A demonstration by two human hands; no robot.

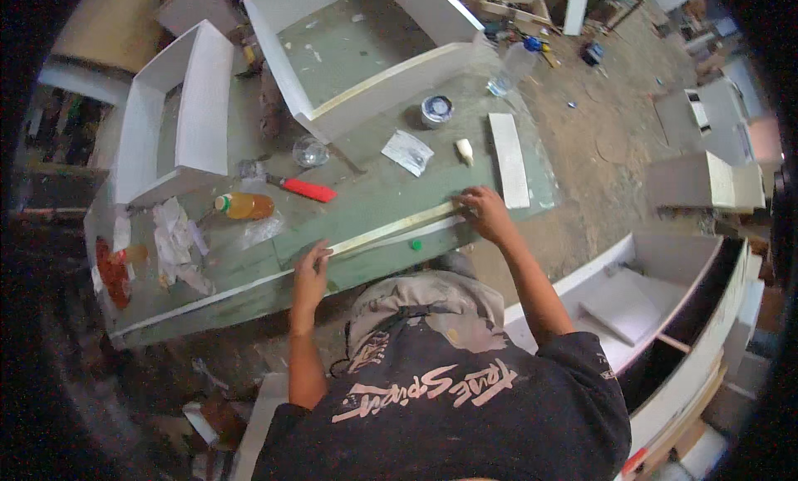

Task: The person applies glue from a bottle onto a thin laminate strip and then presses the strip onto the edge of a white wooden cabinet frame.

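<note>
A narrow pale strip [395, 228] lies along the near edge of the green-topped table [366, 190]. My left hand [310, 273] pinches its left end, fingers closed on it. At the other end my right hand [485, 208] grips the strip between thumb and fingers. Just below the strip, a small green cap [416, 244] sits by the table edge. Beyond it are a red-handled tool [308, 189], a bottle of amber liquid [244, 205] with a green cap, and a small white squeeze bottle [464, 150]. Close to my right hand lies a flat white board [509, 163].
A large white frame [391, 80] and a smaller white box frame [205, 107] stand on the table's far side. A round tub [436, 110], a packet [407, 154] and crumpled paper [176, 240] lie about. A long white cabinet [677, 261] stands to my right.
</note>
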